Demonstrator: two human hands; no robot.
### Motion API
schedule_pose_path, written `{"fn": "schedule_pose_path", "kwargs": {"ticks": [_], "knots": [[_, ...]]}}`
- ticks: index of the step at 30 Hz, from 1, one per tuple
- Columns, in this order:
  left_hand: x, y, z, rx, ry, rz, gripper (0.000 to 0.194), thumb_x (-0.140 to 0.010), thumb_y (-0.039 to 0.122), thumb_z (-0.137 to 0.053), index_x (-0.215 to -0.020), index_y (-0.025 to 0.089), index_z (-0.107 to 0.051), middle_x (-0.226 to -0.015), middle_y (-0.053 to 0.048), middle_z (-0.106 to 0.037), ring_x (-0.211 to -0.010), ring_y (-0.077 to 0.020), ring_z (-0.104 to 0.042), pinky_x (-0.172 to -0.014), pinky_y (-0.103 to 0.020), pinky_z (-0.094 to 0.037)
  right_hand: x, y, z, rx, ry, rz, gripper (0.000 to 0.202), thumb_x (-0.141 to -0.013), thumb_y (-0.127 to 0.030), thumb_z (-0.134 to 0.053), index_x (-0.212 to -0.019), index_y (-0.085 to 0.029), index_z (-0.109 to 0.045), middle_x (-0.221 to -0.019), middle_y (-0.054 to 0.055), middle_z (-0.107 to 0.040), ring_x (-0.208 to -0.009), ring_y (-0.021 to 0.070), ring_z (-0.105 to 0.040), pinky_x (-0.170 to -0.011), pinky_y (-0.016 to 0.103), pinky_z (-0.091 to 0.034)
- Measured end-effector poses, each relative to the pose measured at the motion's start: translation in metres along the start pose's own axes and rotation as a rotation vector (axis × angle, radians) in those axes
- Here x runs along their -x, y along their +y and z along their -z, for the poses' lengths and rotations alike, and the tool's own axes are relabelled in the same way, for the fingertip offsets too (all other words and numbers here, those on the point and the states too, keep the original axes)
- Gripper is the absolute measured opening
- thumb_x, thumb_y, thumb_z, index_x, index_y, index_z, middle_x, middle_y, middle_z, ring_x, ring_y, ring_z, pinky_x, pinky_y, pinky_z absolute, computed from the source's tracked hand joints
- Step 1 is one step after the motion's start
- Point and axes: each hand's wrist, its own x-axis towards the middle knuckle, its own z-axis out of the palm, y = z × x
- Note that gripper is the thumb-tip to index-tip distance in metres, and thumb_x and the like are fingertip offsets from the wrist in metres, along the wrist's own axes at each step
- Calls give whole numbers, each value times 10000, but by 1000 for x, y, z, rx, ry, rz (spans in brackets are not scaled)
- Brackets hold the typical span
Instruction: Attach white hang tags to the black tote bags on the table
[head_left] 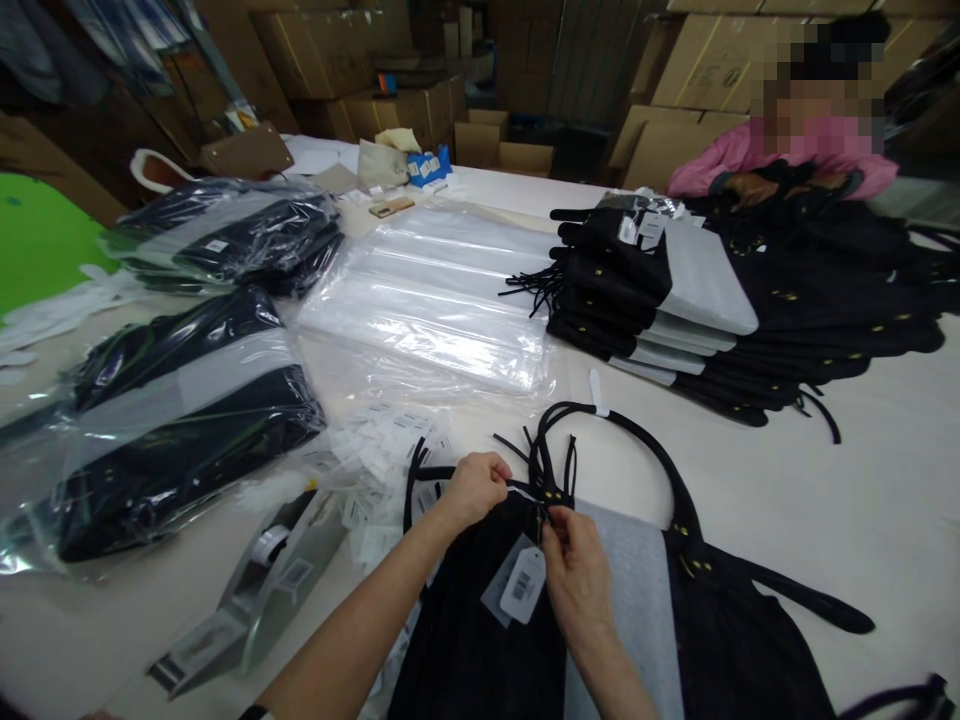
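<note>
A black handbag with a grey centre band lies on the table in front of me. Its rounded handle loops away from me, with a white strip around it. My left hand pinches the black cord at the bag's top edge. Just right of it, my right hand is closed, thumb and finger pressed together at the bag's top edge above the tags. What exactly lies in that pinch is hidden. A white barcode tag hangs below the fingertips, partly over a translucent tag.
Clear plastic bags lie flat beyond my hands. Wrapped black bags are on the left, near a tape dispenser and loose white labels. Stacked black bags stand at right; behind them a person in pink handles black material.
</note>
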Motion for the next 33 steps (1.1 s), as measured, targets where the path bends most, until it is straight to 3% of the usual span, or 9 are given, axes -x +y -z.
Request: {"fn": "schedule_pose_path", "kwargs": {"ticks": [3,5,8,12,24,33], "knots": [[5,-6,4,56,17,-33,182,-592,9,-482,-665,128,-599,-520,46,-520,-479,-71,-475,-463,-160,-355,-11,-8,-1,516,-57,454,220,-768,-222,-471,-932,-191,-614,-921,90,-586,-897,242,-501,-828,434,-403],[7,-8,6,83,29,-56,179,-592,16,-481,-667,131,-596,-528,46,-521,-490,-73,-479,-477,-163,-361,-21,-15,-4,736,-109,588,245,-783,-193,-452,-966,-198,-615,-1003,111,-578,-936,267,-485,-790,451,-404],[9,-8,7,116,45,-86,182,-589,20,-477,-664,138,-594,-537,47,-524,-510,-76,-486,-505,-169,-374,-35,-23,-8,910,-231,619,227,-790,-164,-471,-948,-228,-622,-1122,97,-542,-1057,294,-428,-809,465,-380],[10,-8,8,150,53,-100,175,-586,22,-475,-643,142,-589,-534,48,-520,-510,-78,-481,-505,-173,-375,-44,-25,-12,940,-347,599,164,-807,-174,-483,-837,-228,-635,-1095,75,-550,-1065,266,-439,-815,432,-390],[7,-14,7,191,68,-109,179,-580,19,-472,-644,140,-587,-549,43,-533,-531,-84,-492,-536,-186,-385,-48,-13,-16,869,-391,596,135,-778,-160,-518,-826,-213,-633,-1046,80,-579,-1038,259,-473,-819,435,-401],[8,-17,5,236,76,-47,173,-581,10,-474,-650,134,-573,-537,45,-525,-522,-81,-493,-525,-181,-388,-45,-12,-14,791,-309,620,166,-734,-139,-503,-877,-205,-556,-894,51,-611,-908,222,-527,-793,389,-379]]}}
